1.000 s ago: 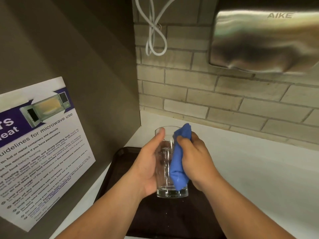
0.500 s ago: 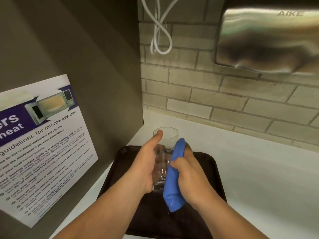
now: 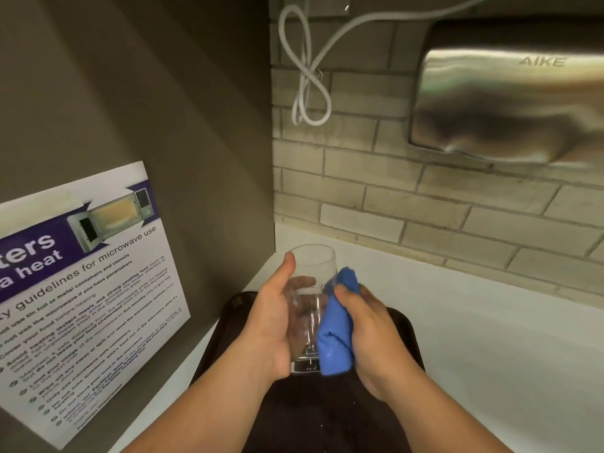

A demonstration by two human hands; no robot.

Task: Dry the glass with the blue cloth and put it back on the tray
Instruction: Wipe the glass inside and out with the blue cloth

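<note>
A clear drinking glass [image 3: 310, 282] stands upright in the air above a dark brown tray [image 3: 405, 335]. My left hand [image 3: 271, 325] wraps its left side, thumb up near the rim. A bunched blue cloth [image 3: 336, 325] is pressed against the glass's right side by my right hand [image 3: 369, 335], which grips the cloth. The cloth covers the right wall of the glass from below the rim down to the base. Most of the tray is hidden under my hands and forearms.
The tray lies on a white counter [image 3: 490, 354] in a corner. A grey side wall with a microwave guidelines poster [image 3: 81, 289] is on the left. A brick wall [image 3: 425, 207] behind carries a steel hand dryer [image 3: 510, 106] and a looped white cable [image 3: 307, 76].
My right hand has slid the cloth back up the glass's right side after it hung lower, below the base, half a second ago. The glass stays held in my left hand.
</note>
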